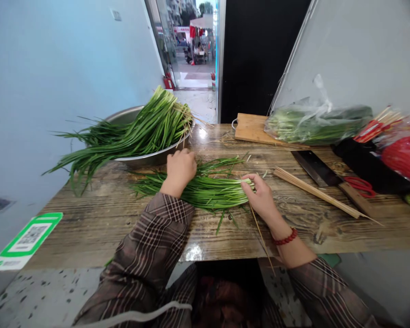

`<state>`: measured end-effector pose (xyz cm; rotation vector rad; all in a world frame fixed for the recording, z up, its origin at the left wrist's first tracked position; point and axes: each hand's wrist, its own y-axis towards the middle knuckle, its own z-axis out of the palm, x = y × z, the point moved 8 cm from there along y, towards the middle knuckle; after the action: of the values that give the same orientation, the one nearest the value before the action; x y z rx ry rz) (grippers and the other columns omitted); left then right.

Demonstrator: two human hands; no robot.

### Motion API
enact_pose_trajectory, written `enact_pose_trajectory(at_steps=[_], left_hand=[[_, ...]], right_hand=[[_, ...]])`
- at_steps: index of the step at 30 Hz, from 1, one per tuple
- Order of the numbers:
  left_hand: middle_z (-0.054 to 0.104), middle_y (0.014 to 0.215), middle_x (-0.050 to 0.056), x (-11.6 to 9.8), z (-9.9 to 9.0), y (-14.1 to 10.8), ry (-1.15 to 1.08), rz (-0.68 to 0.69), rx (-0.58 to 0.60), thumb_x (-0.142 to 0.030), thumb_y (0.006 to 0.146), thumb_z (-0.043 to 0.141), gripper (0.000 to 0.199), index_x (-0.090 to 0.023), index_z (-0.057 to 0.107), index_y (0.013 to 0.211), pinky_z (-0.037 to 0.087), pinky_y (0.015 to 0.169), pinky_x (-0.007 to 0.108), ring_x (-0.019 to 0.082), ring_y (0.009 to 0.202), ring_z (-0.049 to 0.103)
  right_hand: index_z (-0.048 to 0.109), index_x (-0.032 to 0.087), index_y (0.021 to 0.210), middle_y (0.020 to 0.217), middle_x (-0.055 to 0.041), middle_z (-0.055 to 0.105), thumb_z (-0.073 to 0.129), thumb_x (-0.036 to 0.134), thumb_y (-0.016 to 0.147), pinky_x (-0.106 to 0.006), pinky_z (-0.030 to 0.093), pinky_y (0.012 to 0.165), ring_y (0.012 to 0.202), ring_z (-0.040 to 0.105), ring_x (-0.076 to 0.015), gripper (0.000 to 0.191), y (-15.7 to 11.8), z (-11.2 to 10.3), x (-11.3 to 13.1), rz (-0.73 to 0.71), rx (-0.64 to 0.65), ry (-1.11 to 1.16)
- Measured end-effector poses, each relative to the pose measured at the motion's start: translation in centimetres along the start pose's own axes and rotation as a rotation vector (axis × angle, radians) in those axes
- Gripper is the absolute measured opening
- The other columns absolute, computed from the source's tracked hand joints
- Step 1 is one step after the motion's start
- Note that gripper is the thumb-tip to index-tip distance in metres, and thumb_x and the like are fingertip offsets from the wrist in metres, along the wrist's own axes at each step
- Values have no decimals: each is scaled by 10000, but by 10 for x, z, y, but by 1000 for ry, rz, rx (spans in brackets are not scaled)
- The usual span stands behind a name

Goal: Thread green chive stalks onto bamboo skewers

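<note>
A flat bunch of garlic chives (212,192) lies across the wooden table, with its pale ends to the right and its green leaves to the left. My right hand (261,197) is closed round the pale ends, thumb and fingers pressing on them. A thin bamboo skewer (261,238) slants down from beneath that hand past the table's front edge; where its upper end sits is hidden. Over the leafy part, close to the basin, my left hand (181,168) is curled with knuckles up. Its fingertips are hidden, so what they hold does not show.
A metal basin (145,158) heaped with more chives (146,123) stands back left. To the right lie bamboo skewers (314,191), a cleaver (314,166), red scissors (360,186), a cutting board (251,127) and bagged greens (317,123). The table's front edge (205,260) is near my body.
</note>
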<state>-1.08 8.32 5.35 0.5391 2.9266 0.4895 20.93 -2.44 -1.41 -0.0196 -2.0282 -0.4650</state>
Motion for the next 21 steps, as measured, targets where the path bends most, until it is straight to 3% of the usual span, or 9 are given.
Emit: enact_pose_trajectory(at_steps=[2, 5, 10, 16, 21], left_hand=[[671, 983, 108, -19, 7, 4, -167, 103, -18, -190, 842, 486, 224, -170, 697, 914, 440, 850, 358, 236, 939, 594], [677, 897, 57, -50, 33, 8, -386, 265, 108, -167, 795, 550, 182, -180, 708, 883, 465, 815, 298, 188, 858, 600], [657, 863, 54, -61, 68, 9, -335, 294, 201, -174, 727, 649, 76, -181, 709, 772, 459, 799, 295, 193, 854, 592], [639, 785, 42, -56, 48, 6, -569, 231, 99, -135, 760, 563, 116, -146, 669, 715, 446, 695, 253, 146, 728, 575], [651, 691, 10, -65, 37, -4, -918, 148, 173, -212, 805, 529, 200, -122, 683, 895, 421, 604, 221, 114, 607, 550]], right_hand=[[599, 201, 980, 932, -47, 667, 521, 375, 862, -319, 447, 787, 854, 605, -194, 225, 0, 1, 0, -9, 4, 18], [599, 193, 979, 944, -54, 668, 518, 380, 860, -315, 445, 774, 847, 602, -192, 236, 0, 1, 1, -9, 6, 22], [608, 192, 961, 898, -48, 667, 515, 386, 856, -298, 439, 715, 778, 583, -180, 239, 0, 0, 3, 13, 17, -23], [603, 196, 972, 875, -39, 663, 518, 377, 860, -293, 444, 704, 766, 592, -176, 229, 0, 1, 2, 9, 4, 19], [606, 200, 996, 941, -50, 680, 522, 374, 865, -313, 467, 775, 843, 623, -189, 234, 1, 1, 5, -33, -6, 66]])
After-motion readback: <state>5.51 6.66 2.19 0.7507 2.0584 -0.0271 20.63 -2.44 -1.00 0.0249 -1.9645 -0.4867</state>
